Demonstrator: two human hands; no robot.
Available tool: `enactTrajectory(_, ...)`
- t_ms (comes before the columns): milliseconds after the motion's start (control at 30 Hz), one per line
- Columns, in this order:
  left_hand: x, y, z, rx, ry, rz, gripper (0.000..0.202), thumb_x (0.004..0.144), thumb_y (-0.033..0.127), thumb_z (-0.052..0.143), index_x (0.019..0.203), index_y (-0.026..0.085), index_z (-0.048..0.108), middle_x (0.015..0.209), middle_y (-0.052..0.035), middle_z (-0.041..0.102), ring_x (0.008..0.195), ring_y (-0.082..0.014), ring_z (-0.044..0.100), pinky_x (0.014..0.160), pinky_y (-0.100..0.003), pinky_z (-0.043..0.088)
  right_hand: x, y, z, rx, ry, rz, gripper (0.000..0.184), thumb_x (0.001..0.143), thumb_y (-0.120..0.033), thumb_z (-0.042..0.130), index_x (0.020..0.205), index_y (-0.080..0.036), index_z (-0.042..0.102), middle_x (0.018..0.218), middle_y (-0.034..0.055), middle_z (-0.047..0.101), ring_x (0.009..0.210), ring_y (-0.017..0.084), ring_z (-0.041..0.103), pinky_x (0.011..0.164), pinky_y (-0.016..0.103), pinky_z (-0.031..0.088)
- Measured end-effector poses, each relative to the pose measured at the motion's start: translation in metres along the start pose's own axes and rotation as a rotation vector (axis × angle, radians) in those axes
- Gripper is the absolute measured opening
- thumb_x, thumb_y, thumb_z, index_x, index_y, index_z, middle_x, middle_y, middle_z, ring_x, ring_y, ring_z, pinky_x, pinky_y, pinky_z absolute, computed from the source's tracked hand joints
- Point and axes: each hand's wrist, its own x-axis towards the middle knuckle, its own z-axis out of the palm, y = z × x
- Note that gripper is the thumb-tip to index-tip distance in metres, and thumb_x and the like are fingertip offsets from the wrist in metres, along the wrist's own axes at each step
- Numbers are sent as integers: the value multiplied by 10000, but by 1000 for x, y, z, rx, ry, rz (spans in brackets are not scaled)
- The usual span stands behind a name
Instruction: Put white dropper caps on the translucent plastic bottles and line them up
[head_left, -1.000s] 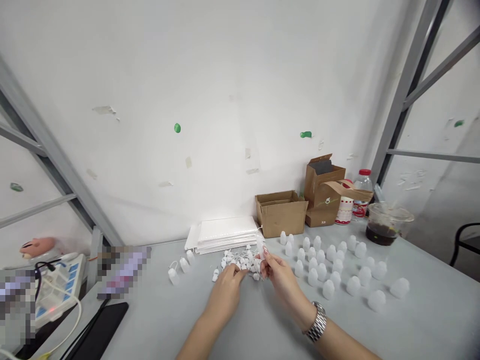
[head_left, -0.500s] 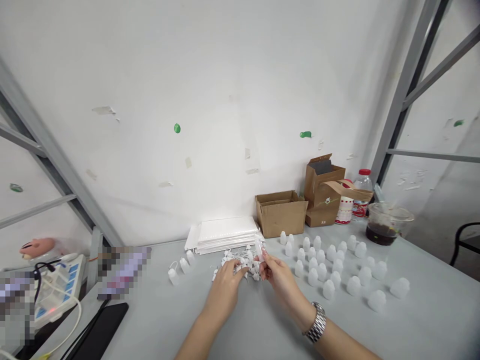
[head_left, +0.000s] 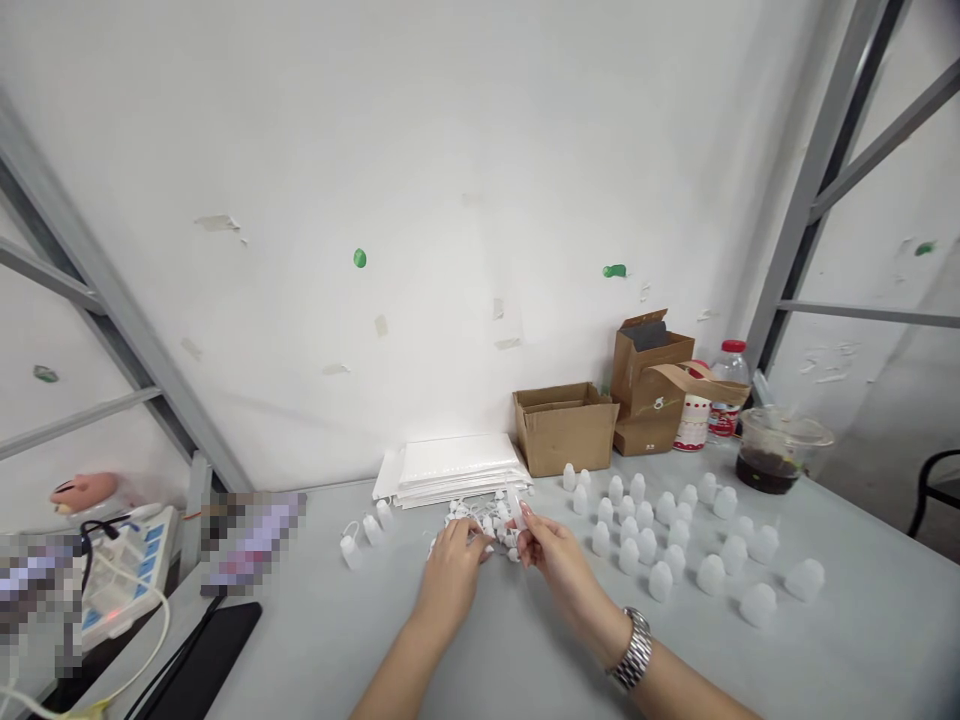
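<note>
My right hand [head_left: 551, 550] pinches a small translucent white plastic tube [head_left: 515, 508] between thumb and fingers, tilted a little over the table. Close by on the left, my left hand [head_left: 454, 560] reaches into a loose pile of small white plastic pieces with loops [head_left: 487, 512]. Its thumb and fingers are drawn together at the pile's near edge; what lies between them is too small to make out. Further left stand several white pieces with loop straps [head_left: 350, 552]. To the right, several translucent white dome-topped pieces [head_left: 711, 574] are spread over the table.
A stack of flat white sheets [head_left: 457, 470] lies behind the pile. Along the wall are an open cardboard box [head_left: 566, 440], a brown paper bag [head_left: 649, 400], a red-capped bottle [head_left: 726, 410] and a clear bowl of dark liquid [head_left: 772, 465]. A power strip [head_left: 139, 575] with cables sits at left.
My left thumb and fingers have closed together at the pile. My right hand keeps the tube in nearly the same place. The whole view has shifted slightly.
</note>
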Motion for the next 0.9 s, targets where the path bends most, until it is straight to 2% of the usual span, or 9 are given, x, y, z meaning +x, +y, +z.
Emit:
enactTrajectory(133, 3, -2, 1, -92, 61, -56, 195, 764, 118, 473, 832, 207, 632, 908, -62, 608, 871, -213, 551, 741, -354, 442, 2, 5, -1, -5, -13, 9, 401, 645, -542, 628, 629, -141, 605, 480, -27, 510, 464, 101, 415, 495, 227, 320)
enactTrajectory(233, 5, -4, -4, -222, 130, -114, 175, 775, 169, 472, 856, 215, 620, 896, -55, 642, 872, -220, 570, 775, -380, 436, 2, 7, -2, -24, -11, 0, 403, 645, -543, 626, 632, -141, 600, 512, -20, 525, 475, 103, 435, 507, 231, 337)
enactTrajectory(433, 7, -8, -15, -472, 294, -321, 169, 778, 266, 476, 867, 220, 613, 906, -56, 657, 884, -220, 580, 793, -373, 428, 1, 3, 0, -113, 26, -44, 403, 582, -520, 681, 719, -146, 614, 669, 12, 606, 519, 119, 500, 580, 265, 405)
enactTrajectory(533, 9, -8, -17, -638, 308, -423, 201, 746, 296, 523, 903, 217, 620, 914, -62, 659, 877, -218, 588, 772, -347, 436, 2, 4, 3, -121, -5, -54, 447, 517, -518, 716, 741, -143, 620, 674, 15, 609, 505, 121, 507, 564, 275, 422)
enactTrajectory(633, 11, -7, -16, -867, 306, -537, 361, 723, 332, 549, 1063, 216, 583, 971, -71, 651, 880, -203, 600, 771, -324, 447, 2, 5, 5, -161, -20, -58, 449, 486, -530, 721, 687, -143, 612, 632, 2, 586, 487, 118, 499, 535, 272, 430)
enactTrajectory(733, 14, -8, -16, -1071, 262, -581, 370, 675, 365, 593, 997, 186, 627, 1012, -88, 653, 887, -208, 605, 797, -328, 450, 0, 5, 8, -202, -33, -54, 449, 475, -544, 716, 656, -149, 605, 620, -4, 576, 474, 113, 493, 511, 267, 437)
enactTrajectory(800, 15, -10, -16, -1112, 245, -592, 320, 650, 375, 611, 888, 167, 660, 979, -95, 668, 881, -215, 607, 800, -333, 453, -1, 5, 9, -216, -48, -56, 446, 482, -550, 710, 653, -152, 603, 628, -3, 581, 468, 109, 494, 504, 265, 442)
enactTrajectory(900, 15, -10, -17, -970, 252, -536, 247, 662, 357, 605, 828, 189, 678, 923, -77, 664, 839, -207, 603, 767, -333, 459, -2, 5, 9, -227, -59, -58, 445, 501, -563, 695, 653, -156, 597, 618, -6, 579, 454, 106, 494, 493, 262, 446)
